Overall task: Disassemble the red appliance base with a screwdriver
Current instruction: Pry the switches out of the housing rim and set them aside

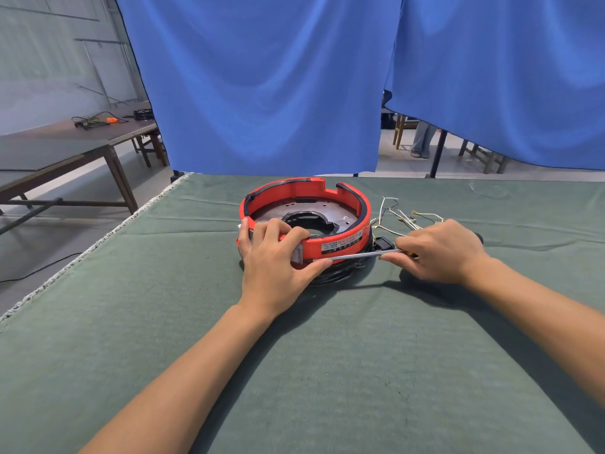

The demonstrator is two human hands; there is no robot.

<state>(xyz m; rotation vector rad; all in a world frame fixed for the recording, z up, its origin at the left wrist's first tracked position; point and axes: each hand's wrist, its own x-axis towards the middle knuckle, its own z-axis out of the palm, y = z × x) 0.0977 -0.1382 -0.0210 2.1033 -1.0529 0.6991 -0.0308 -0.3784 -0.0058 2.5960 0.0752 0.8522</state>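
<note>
Green table point(327, 371): one red base point(330, 245), one screwdriver point(360, 255), two hands point(275, 270).

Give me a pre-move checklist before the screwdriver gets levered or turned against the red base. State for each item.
1. Base held steady: ok. The left hand grips the rim of the red base.
2. Tool in grip: ok. The right hand holds the screwdriver.
3. Tip seated in a screw or seam: cannot tell; the left thumb hides it.
4. Left thumb away from the tip: not ok; it lies right at the shaft's end.
5. Loose wires out of the way: ok, they lie behind the right hand.
</note>
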